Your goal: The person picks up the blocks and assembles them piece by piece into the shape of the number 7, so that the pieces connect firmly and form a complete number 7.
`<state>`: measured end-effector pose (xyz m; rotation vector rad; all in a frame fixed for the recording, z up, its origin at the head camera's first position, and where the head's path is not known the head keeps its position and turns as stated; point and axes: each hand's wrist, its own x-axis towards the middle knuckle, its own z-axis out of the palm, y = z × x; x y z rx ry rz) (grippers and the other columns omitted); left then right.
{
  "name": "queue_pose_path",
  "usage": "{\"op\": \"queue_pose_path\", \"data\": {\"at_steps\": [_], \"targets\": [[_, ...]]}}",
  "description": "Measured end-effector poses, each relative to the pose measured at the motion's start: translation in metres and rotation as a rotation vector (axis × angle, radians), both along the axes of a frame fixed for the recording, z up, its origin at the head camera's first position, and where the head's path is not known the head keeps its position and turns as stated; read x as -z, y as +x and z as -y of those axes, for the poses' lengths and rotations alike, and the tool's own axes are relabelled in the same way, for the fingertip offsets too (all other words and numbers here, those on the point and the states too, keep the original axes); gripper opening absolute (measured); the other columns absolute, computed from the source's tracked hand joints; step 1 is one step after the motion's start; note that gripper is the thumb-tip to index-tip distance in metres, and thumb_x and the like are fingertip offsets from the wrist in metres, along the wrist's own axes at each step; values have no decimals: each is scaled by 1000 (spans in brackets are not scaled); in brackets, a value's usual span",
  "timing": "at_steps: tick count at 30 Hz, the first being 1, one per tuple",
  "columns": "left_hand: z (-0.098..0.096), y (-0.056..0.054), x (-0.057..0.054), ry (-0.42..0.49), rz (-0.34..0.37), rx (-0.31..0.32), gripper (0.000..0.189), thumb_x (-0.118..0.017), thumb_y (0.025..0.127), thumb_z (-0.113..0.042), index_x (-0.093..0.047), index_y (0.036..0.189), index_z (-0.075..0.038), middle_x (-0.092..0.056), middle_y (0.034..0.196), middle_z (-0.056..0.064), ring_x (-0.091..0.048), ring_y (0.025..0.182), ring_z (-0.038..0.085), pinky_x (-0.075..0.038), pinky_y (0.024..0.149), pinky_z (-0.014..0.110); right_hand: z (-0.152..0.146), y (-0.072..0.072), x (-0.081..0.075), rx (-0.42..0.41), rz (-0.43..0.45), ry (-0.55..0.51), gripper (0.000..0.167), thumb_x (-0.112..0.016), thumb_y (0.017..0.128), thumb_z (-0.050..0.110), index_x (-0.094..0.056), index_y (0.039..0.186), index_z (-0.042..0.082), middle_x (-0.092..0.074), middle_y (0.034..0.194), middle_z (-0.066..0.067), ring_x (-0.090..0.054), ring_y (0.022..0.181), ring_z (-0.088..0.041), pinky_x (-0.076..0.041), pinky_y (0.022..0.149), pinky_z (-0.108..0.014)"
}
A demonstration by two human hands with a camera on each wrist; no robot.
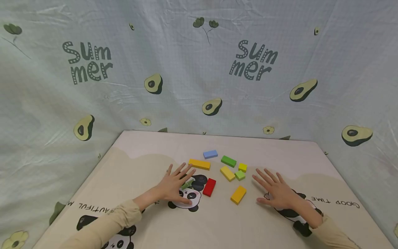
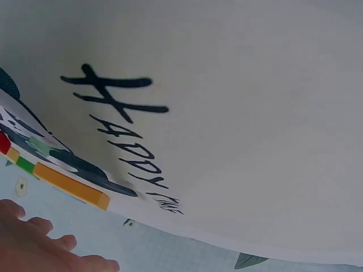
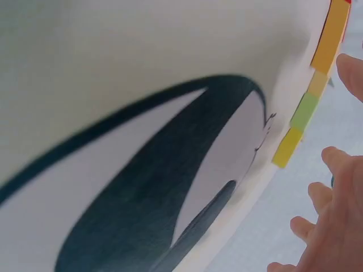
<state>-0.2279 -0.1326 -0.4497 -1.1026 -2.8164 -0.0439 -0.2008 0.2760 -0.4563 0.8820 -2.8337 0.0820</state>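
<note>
Both hands are spread with straight fingers and hold nothing. In the head view my left hand (image 1: 174, 185) is left of the blocks, its fingertips near a long orange block (image 1: 199, 164) and its thumb over a printed panda. A red block (image 1: 209, 187) lies right of that hand. My right hand (image 1: 276, 190) is on the other side, nearest to a yellow-orange block (image 1: 238, 195) and a small light green block (image 1: 240, 175). Between the hands also lie a pale yellow block (image 1: 227, 173), a small yellow block (image 1: 242, 167), a green block (image 1: 228, 161) and a blue block (image 1: 210, 154).
A beige cloth (image 1: 217, 228) printed with pandas and lettering covers the table. Behind and at the sides hangs a pale curtain (image 1: 180, 52) with avocado prints, meeting the table's back edge.
</note>
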Motion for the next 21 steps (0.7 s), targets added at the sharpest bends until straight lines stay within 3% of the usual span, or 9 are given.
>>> {"op": "queue_pose_path", "data": {"at_steps": [9, 21], "targets": [[-11, 2, -3, -44, -54, 55, 101, -51, 67, -74, -17, 144, -18, -21, 149, 6, -18, 136, 31, -17, 100, 64, 9, 2, -5, -51, 5, -26, 73, -57, 78, 53, -34, 138, 18, -31, 144, -9, -27, 129, -36, -21, 95, -65], [-26, 7, -7, -6, -11, 121, 88, -49, 75, -67, -17, 144, -22, -20, 150, 2, -16, 137, 27, -12, 103, 64, 26, 4, -9, -108, -44, -37, 71, -61, 77, 50, -37, 136, 18, -36, 142, -9, -29, 128, -34, -24, 95, -64]]}}
